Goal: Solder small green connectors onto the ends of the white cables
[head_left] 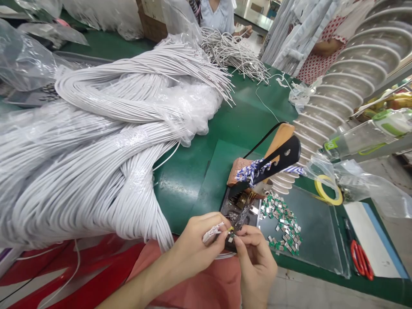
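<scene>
My left hand [198, 246] is closed around a few white cables, whose ends [213, 233] stick out between the fingers. At its fingertips a small yellowish wire end [230, 229] points to the right. My right hand [255, 262] pinches a small connector [231, 238] with a metal shell, close against that wire end. Whether the two touch I cannot tell. Just beyond the fingertips is a dark tray [230, 206] under a makeshift stand [273, 163] of black and wooden pieces tied with blue-and-white cord. Several green-and-metal connectors [285, 227] lie loose to the right.
Large bundles of white cable [106, 171] cover the left of the green table [180, 189]. A ribbed clear hose [341, 86] comes down at right. Yellow tape [328, 190], red-handled scissors [362, 257] and a bottle [367, 133] are on the right. Other people are across the table.
</scene>
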`<state>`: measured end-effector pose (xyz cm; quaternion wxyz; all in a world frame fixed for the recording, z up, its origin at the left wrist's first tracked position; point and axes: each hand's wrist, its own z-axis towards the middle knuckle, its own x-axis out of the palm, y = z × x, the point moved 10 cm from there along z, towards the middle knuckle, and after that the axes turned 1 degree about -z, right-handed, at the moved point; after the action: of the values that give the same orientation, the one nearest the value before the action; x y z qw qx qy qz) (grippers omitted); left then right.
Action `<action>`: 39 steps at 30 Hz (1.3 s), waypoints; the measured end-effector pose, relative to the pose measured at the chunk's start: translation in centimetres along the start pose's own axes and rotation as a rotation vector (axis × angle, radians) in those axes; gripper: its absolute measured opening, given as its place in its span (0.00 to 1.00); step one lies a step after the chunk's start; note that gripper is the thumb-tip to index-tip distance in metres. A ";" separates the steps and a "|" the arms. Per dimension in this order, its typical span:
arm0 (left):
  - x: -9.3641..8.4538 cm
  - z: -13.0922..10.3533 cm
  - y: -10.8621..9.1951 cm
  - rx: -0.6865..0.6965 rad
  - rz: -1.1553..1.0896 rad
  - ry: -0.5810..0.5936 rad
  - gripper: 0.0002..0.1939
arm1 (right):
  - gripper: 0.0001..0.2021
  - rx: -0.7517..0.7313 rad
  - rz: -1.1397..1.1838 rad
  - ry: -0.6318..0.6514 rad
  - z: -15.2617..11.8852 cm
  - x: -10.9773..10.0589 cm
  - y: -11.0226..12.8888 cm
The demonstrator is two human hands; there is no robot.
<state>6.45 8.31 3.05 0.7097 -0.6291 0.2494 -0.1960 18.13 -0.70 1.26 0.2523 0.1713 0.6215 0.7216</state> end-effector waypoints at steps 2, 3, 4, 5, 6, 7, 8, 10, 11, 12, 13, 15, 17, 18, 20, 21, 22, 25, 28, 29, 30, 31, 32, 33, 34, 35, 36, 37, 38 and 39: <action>0.1 0.0 0.0 -0.001 -0.002 0.000 0.09 | 0.07 0.011 0.005 -0.002 0.0 -0.1 -0.3; 0.1 0.0 0.0 0.002 -0.001 0.000 0.09 | 0.07 0.016 0.008 -0.006 -0.1 -0.2 -0.4; 0.1 0.0 -0.1 0.006 0.000 -0.004 0.09 | 0.07 0.014 0.009 -0.007 -0.1 -0.2 -0.4; 0.1 0.0 -0.1 0.012 0.001 -0.009 0.09 | 0.07 0.009 0.007 -0.007 -0.1 -0.2 -0.3; 0.1 0.0 -0.2 0.016 0.001 -0.015 0.09 | 0.07 0.001 0.001 -0.006 -0.1 -0.2 -0.2; 0.1 0.0 -0.2 0.019 -0.001 -0.022 0.09 | 0.07 -0.008 -0.007 -0.004 -0.1 -0.2 0.0; 0.0 -0.1 -0.2 0.019 -0.003 -0.028 0.09 | 0.07 -0.015 -0.015 0.001 -0.1 -0.1 0.1; 0.0 -0.1 0.0 0.013 -0.009 -0.032 0.10 | 0.06 -0.011 -0.022 0.002 -0.1 -0.1 0.2; -0.1 -0.1 0.1 0.010 -0.010 -0.033 0.10 | 0.06 -0.003 -0.025 -0.012 -0.2 -0.3 0.1; -0.1 -0.2 0.3 0.008 -0.008 -0.034 0.10 | 0.05 0.007 -0.028 -0.028 -0.3 -0.6 0.0; -0.1 -0.2 0.4 0.008 -0.007 -0.034 0.10 | 0.05 0.021 -0.035 -0.043 -0.4 -0.9 -0.2; -0.1 -0.3 0.7 0.002 -0.008 -0.035 0.10 | 0.04 0.057 -0.081 -0.038 -0.6 -1.2 -0.8; 0.0 -0.3 1.0 -0.011 -0.014 -0.032 0.10 | 0.03 0.081 -0.185 0.043 -0.8 -0.8 -1.1; 0.0 -0.3 1.1 -0.020 -0.015 -0.032 0.10 | 0.02 0.081 -0.249 0.104 -0.8 -0.4 -1.2; 0.1 -0.4 1.2 -0.035 -0.008 -0.031 0.10 | 0.02 0.051 -0.352 0.220 -0.8 0.7 -0.9; 0.1 -0.5 1.2 -0.038 0.001 -0.030 0.10 | 0.03 0.025 -0.375 0.265 -0.7 1.2 -0.5; 0.2 -0.5 1.3 -0.038 0.011 -0.029 0.10 | 0.05 0.000 -0.380 0.293 -0.6 1.6 -0.2; 0.3 -0.6 1.1 -0.016 0.035 -0.021 0.09 | 0.09 -0.041 -0.352 0.323 -0.3 2.3 0.7; 0.4 -0.5 0.8 0.011 0.057 -0.017 0.09 | 0.10 -0.040 -0.343 0.341 -0.1 2.6 0.8; 0.4 -0.4 0.7 0.015 0.064 -0.019 0.09 | 0.10 -0.038 -0.343 0.349 -0.1 2.7 0.8; 0.3 -0.4 0.6 0.018 0.068 -0.022 0.09 | 0.10 -0.039 -0.343 0.354 0.0 2.7 0.8; 0.3 -0.3 0.3 0.026 0.069 -0.025 0.09 | 0.10 -0.042 -0.343 0.355 0.1 2.7 0.8; 0.3 -0.2 0.1 0.034 0.070 -0.028 0.09 | 0.10 -0.050 -0.341 0.354 0.2 2.6 0.9; 0.2 -0.2 -0.2 0.046 0.071 -0.030 0.10 | 0.10 -0.060 -0.339 0.352 0.3 2.6 1.0; 0.2 -0.1 -0.4 0.058 0.072 -0.032 0.10 | 0.10 -0.070 -0.336 0.348 0.3 2.5 1.2; 0.2 -0.1 -0.6 0.067 0.073 -0.032 0.10 | 0.10 -0.078 -0.332 0.346 0.4 2.5 1.3; 0.2 -0.1 -0.7 0.071 0.073 -0.029 0.10 | 0.10 -0.081 -0.330 0.349 0.4 2.5 1.4; 0.2 0.0 -0.7 0.068 0.073 -0.025 0.10 | 0.10 -0.079 -0.328 0.356 0.3 2.5 1.3; 0.2 -0.1 -0.7 0.062 0.072 -0.021 0.10 | 0.10 -0.072 -0.327 0.368 0.3 2.6 1.2; 0.2 -0.1 -0.6 0.055 0.071 -0.019 0.10 | 0.10 -0.059 -0.327 0.383 0.2 2.7 1.0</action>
<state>6.62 8.04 3.57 0.7356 -0.6017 0.2595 -0.1715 15.89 0.89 2.13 0.2481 -0.0786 0.6559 0.7085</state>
